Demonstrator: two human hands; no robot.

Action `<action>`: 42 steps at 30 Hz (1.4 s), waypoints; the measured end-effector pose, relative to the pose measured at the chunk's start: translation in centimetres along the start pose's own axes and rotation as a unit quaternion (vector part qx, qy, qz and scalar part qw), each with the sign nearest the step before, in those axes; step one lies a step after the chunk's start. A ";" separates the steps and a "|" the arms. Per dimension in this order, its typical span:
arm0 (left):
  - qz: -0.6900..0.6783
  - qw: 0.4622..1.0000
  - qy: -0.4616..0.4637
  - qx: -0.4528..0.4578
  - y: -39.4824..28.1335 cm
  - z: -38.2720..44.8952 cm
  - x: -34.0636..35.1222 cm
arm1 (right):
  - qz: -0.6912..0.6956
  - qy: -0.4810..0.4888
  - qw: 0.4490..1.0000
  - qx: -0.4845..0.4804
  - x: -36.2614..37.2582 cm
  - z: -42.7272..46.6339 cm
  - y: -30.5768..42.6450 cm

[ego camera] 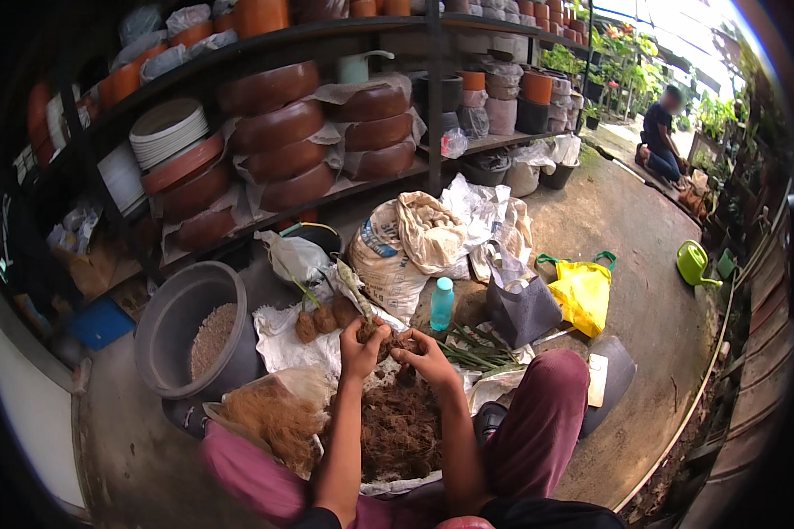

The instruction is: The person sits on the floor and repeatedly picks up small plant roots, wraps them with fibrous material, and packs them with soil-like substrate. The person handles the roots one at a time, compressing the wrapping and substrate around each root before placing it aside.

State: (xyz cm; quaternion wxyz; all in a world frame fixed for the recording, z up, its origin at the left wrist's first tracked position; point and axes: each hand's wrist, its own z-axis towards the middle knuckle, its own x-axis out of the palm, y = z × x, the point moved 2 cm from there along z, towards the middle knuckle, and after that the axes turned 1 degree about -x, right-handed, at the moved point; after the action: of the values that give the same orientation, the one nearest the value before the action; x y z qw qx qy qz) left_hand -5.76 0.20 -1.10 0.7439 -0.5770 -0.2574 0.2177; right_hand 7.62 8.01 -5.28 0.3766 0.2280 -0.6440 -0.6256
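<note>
My left hand [360, 350] holds the base of a plant with one upright mottled leaf [353, 285], probably a snake plant, wrapped in brown fibre. On the right side of that clump, my right hand [431, 360] grips loose fibre [390, 344] between thumb and fingers. Below both hands lies a heap of dark brown coconut-like fibre [397, 423] on white sacking. A bundle of lighter, hair-like fibre [274, 413] rests to the left. Just beyond my left hand, brown fibre balls [315, 321] sit on a white sack [291, 354], at least one with a green shoot.
Left stands a grey tub [192, 330] of pale granules. Ahead are a filled sack [387, 258], a turquoise bottle [441, 304], cut green leaves [480, 347], a dark bag [523, 304] and a yellow bag [581, 294]. Shelves [370, 188] hold pots. A person [661, 135] kneels far right.
</note>
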 end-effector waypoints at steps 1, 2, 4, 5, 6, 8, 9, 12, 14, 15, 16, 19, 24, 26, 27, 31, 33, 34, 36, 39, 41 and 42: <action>-0.005 1.000 -0.002 0.000 -0.4 0.0 0.2 | 0.020 0.006 1.000 0.002 -0.1 0.1 -0.2; -0.013 1.000 0.004 0.003 -0.9 -0.1 0.2 | 0.025 -0.007 1.000 -0.011 0.3 0.0 -0.7; -0.050 0.999 -0.010 0.013 -0.5 0.1 0.0 | 0.142 0.017 0.990 0.015 0.4 0.1 -1.4; -0.067 0.997 -0.018 0.018 -0.4 0.1 -0.4 | 0.200 0.030 0.979 0.028 0.5 0.2 -1.8; -0.056 0.997 -0.031 0.034 -0.8 0.3 -0.6 | 0.207 0.036 0.977 0.028 -0.1 0.4 -3.0; -0.095 0.993 -0.058 0.025 -1.4 0.4 -1.5 | 0.238 0.056 0.968 0.064 -0.8 0.2 -4.8; -0.112 0.991 -0.072 0.023 -1.8 0.5 -2.1 | 0.255 0.069 0.961 0.084 -0.8 0.1 -6.0; -0.097 0.991 -0.085 0.028 -4.5 0.3 -2.7 | 0.181 0.021 0.975 0.127 -1.8 0.3 -10.7; -0.102 0.989 -0.106 0.017 -4.8 0.0 -4.6 | 0.073 -0.007 0.972 0.223 -0.2 -0.7 -13.0; -0.107 0.989 -0.099 0.021 -4.8 0.3 -4.4 | 0.012 -0.034 0.964 0.263 -0.5 -1.7 -14.2; -0.116 0.990 -0.082 0.026 -5.0 0.7 -3.1 | -0.050 -0.034 0.969 0.241 -2.2 -2.0 -17.5; -0.132 0.987 -0.082 0.045 -4.5 0.5 -3.6 | -0.148 0.044 0.952 0.265 -1.2 -2.6 -20.6; -0.104 0.989 -0.074 0.076 -3.7 0.6 -3.0 | -0.259 -0.019 0.959 0.113 -0.2 -0.2 -15.7; -0.105 0.989 -0.071 0.079 -3.1 0.8 -2.3 | -0.080 -0.065 0.991 0.087 0.0 1.5 -11.2; -0.097 0.989 -0.084 0.077 -2.8 0.6 -3.1 | 0.071 -0.069 0.993 0.063 1.4 2.0 -8.9; -0.081 0.991 -0.077 0.071 -1.6 0.6 -2.4 | 0.171 -0.086 0.981 0.026 3.2 0.5 0.5; -0.066 0.995 -0.049 0.054 -2.0 0.4 -1.2 | 0.098 -0.112 0.988 -0.048 3.7 -0.2 2.8; -0.057 0.997 -0.036 0.047 -2.1 0.3 -0.7 | 0.048 -0.132 0.987 -0.080 3.6 0.1 2.5; -0.075 0.996 -0.025 0.042 -1.8 0.1 -0.1 | 0.027 -0.169 0.981 -0.086 4.0 -0.4 3.3; -0.066 0.997 -0.009 0.036 -1.6 0.0 -0.1 | 0.050 -0.215 0.970 -0.100 4.5 -0.9 4.3; -0.029 0.998 0.019 0.047 -1.9 0.1 -0.2 | 0.042 -0.228 0.965 -0.126 4.2 -0.8 4.1; -0.032 0.999 0.026 0.034 -2.4 -0.2 -0.3 | 0.037 -0.233 0.962 -0.139 4.2 -0.8 4.1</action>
State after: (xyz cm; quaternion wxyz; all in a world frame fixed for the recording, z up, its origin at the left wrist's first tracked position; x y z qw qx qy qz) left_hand -5.84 -0.71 1.17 0.7764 -0.5482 -0.2483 0.1874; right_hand 6.42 4.75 -0.50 0.2675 -0.0024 -0.6286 -0.7302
